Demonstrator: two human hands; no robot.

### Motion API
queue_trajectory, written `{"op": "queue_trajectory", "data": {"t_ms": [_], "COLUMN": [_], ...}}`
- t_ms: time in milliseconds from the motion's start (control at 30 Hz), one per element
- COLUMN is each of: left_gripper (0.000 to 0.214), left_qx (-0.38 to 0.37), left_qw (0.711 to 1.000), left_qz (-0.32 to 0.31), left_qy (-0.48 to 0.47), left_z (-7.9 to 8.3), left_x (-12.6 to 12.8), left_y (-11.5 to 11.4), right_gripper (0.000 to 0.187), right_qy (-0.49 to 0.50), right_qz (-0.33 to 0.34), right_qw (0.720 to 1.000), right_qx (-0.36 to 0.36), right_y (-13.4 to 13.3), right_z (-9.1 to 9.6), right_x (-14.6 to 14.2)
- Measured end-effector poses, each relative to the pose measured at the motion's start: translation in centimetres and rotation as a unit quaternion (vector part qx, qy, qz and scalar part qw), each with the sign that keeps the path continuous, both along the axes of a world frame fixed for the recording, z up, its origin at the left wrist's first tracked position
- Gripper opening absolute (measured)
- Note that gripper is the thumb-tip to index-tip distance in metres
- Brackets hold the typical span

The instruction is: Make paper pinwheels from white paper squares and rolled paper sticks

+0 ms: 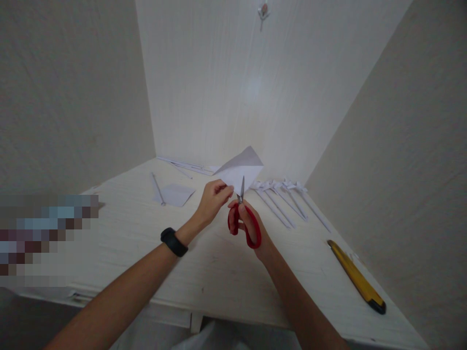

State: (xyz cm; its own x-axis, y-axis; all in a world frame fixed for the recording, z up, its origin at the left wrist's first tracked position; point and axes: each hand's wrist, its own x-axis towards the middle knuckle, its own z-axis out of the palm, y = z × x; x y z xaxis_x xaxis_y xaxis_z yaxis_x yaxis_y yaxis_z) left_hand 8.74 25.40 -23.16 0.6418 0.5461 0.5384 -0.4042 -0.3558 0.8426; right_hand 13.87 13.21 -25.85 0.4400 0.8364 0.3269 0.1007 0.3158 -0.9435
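Right hand (249, 223) is grasping scissors (241, 199), blades (242, 186) pointing away; white paper (241, 170) is extending just beyond, left hand (214, 198) pinching its near edge.

A bare lane of bench (219, 277) runs between the forearms (134, 277) up to red-handled scissors (241, 197); at right, paper rods (274, 209) and a yellow cutter (355, 273) lie before the wall (412, 194).
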Motion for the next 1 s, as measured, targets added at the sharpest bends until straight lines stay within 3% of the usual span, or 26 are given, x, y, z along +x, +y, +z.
{"op": "queue_trajectory", "data": {"t_ms": [1000], "left_gripper": [0.029], "left_qx": [-0.025], "left_qw": [1.0], "left_qz": [-0.014], "left_qy": [0.003], "left_z": [-0.09], "left_x": [0.13], "left_y": [0.23], "right_gripper": [0.033], "right_qy": [-0.049], "right_qz": [-0.049], "right_qw": [0.997], "right_qx": [-0.019], "right_y": [0.22], "right_z": [-0.72], "right_x": [0.43]}}
